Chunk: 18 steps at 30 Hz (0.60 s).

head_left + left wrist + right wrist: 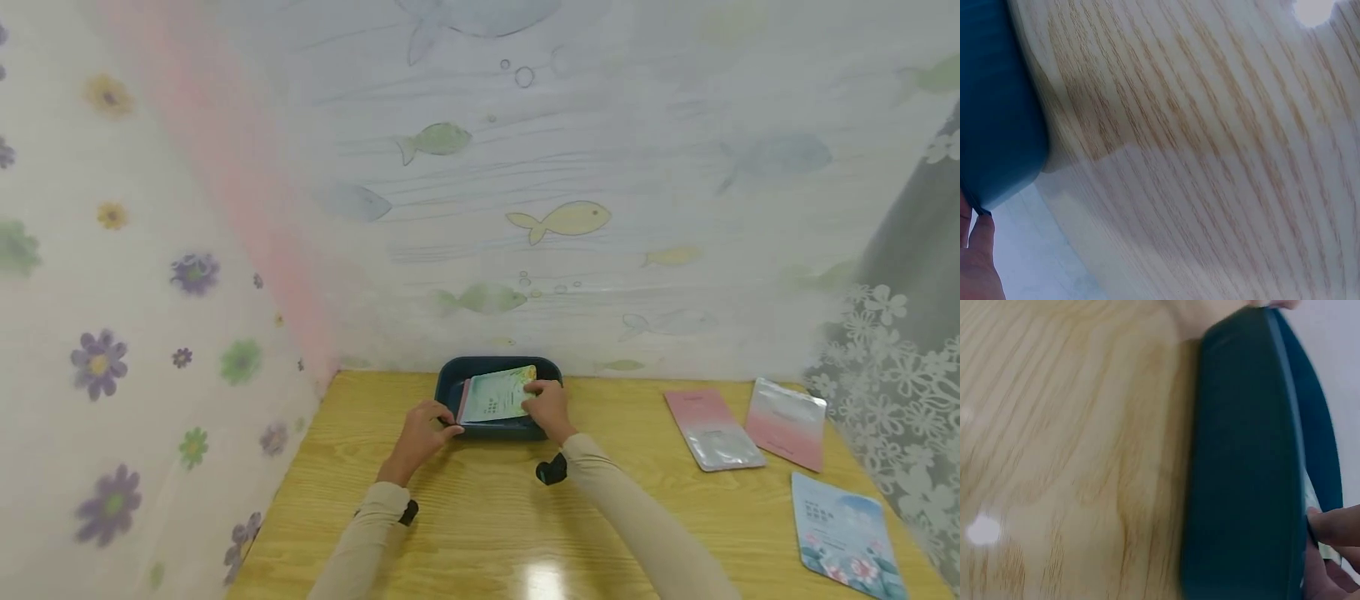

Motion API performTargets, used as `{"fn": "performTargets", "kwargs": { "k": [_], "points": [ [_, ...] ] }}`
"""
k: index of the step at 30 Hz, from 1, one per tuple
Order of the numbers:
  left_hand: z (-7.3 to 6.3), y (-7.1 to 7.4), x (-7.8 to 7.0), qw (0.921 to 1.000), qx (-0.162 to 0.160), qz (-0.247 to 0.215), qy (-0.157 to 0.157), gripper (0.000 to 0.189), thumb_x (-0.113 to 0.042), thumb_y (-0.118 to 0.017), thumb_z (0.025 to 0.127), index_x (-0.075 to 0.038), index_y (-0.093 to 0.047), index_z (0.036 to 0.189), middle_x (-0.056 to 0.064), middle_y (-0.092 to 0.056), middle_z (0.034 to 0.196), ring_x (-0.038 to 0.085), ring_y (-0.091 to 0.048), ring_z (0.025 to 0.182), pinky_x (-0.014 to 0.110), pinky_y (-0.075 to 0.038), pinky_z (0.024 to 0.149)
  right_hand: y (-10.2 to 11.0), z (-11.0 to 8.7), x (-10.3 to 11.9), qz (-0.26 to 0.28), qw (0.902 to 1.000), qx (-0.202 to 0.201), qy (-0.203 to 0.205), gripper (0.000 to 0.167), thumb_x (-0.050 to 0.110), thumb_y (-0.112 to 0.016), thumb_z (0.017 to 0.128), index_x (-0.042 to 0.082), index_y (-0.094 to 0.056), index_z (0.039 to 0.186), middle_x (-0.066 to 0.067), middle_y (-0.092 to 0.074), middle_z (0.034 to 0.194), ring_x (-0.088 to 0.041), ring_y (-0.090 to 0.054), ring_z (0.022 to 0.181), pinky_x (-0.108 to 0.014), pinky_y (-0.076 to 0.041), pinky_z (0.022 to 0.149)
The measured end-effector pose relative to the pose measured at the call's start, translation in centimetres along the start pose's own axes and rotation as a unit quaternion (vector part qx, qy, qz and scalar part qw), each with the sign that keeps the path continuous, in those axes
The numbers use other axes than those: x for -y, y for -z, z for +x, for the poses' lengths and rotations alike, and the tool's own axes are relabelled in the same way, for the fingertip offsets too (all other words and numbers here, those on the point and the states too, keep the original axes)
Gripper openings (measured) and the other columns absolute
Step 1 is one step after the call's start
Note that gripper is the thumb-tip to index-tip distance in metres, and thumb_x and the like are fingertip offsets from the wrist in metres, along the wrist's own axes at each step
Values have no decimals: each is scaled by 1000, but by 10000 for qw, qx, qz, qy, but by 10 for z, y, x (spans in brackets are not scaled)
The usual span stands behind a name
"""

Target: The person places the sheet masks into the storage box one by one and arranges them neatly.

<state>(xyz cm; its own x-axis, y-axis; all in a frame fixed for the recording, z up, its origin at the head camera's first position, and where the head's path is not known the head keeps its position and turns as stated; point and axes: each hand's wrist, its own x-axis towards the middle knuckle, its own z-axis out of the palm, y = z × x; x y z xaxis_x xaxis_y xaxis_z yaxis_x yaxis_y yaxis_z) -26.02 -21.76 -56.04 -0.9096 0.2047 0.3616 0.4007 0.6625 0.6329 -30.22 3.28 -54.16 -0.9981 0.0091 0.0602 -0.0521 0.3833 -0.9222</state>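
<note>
A dark blue plastic tray (498, 432) stands at the back of the table against the wall. My left hand (422, 435) pinches its rim at the front left corner; in the left wrist view that hand's fingers (982, 240) show at the rim. A light green sachet (491, 397) with yellow flowers at one end lies in the tray, with a pink edge showing under its left side. The thumb and fingers of my right hand (550, 410) pinch the sachet's right end. In the right wrist view the tray's wall (1241, 462) hides most of the sachet.
To the right on the wooden table (480, 517) lie two pink and silver sachets, one nearer the tray (712, 429) and one farther right (787, 425). A light blue sachet (851, 533) with pink flowers lies closer to the front right edge. A patterned curtain (892, 400) hangs along the right side.
</note>
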Motion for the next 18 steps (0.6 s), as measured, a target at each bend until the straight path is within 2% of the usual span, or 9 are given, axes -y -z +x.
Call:
{"fn": "performTargets", "kwargs": {
  "k": [2, 5, 7, 8, 10, 13, 18],
  "points": [
    [0, -1, -1, 10000, 3, -32, 52, 16, -19, -82, 73, -19, -66, 73, -9, -58, 82, 12, -53, 79, 33, -48, 72, 0, 0, 0, -618, 9978, -3, 241, 30, -11, -66, 72, -9, -68, 103, -23, -65, 103, -32, -60, 78, -37, -50, 61],
    [0, -3, -3, 10000, -3, -8, 39, 17, -17, -82, 73, -19, -65, 73, -8, -58, 81, 12, -53, 78, 33, -48, 72, 1, -1, 0, -1177, 9920, -41, 444, 29, -10, -69, 71, -9, -69, 100, -22, -67, 99, -34, -60, 87, -43, -51, 69],
    [1, -4, -5, 10000, -2, 1, 7, 17, -17, -82, 74, -18, -65, 73, -7, -58, 82, 12, -54, 78, 33, -49, 72, 3, -3, 2, -1396, 9885, -65, 586, 29, -11, -67, 71, -10, -68, 100, -23, -66, 98, -36, -59, 86, -42, -51, 65],
    [1, -4, -6, 10000, 3, 11, 6, 17, -17, -82, 74, -18, -65, 73, -6, -58, 82, 12, -54, 78, 33, -49, 72, 4, -3, 2, -1471, 9869, -60, 665, 29, -12, -65, 71, -11, -68, 100, -25, -65, 99, -38, -58, 89, -43, -50, 67],
    [1, -4, -8, 10000, 18, 12, 32, 17, -18, -82, 74, -17, -65, 73, -5, -59, 82, 12, -54, 78, 33, -49, 72, 6, -4, 3, -1594, 9842, -12, 776, 31, -13, -61, 71, -12, -66, 102, -27, -63, 101, -39, -56, 92, -40, -48, 62],
    [1, -3, -8, 9999, 48, -11, 103, 16, -18, -81, 75, -18, -65, 74, -6, -59, 83, 12, -54, 79, 34, -49, 73, 7, -5, 7, -1682, 9819, 33, 866, 34, -14, -57, 71, -12, -65, 103, -28, -60, 106, -43, -53, 94, -41, -46, 64],
    [-1, 0, -8, 9999, 8, -70, 141, 15, -17, -81, 75, -17, -66, 75, -5, -59, 83, 16, -55, 79, 35, -48, 73, 8, -6, 19, -1688, 9813, 277, 886, 33, -11, -59, 71, -7, -67, 103, -24, -62, 111, -36, -53, 82, -36, -42, 60]
  ]
}}
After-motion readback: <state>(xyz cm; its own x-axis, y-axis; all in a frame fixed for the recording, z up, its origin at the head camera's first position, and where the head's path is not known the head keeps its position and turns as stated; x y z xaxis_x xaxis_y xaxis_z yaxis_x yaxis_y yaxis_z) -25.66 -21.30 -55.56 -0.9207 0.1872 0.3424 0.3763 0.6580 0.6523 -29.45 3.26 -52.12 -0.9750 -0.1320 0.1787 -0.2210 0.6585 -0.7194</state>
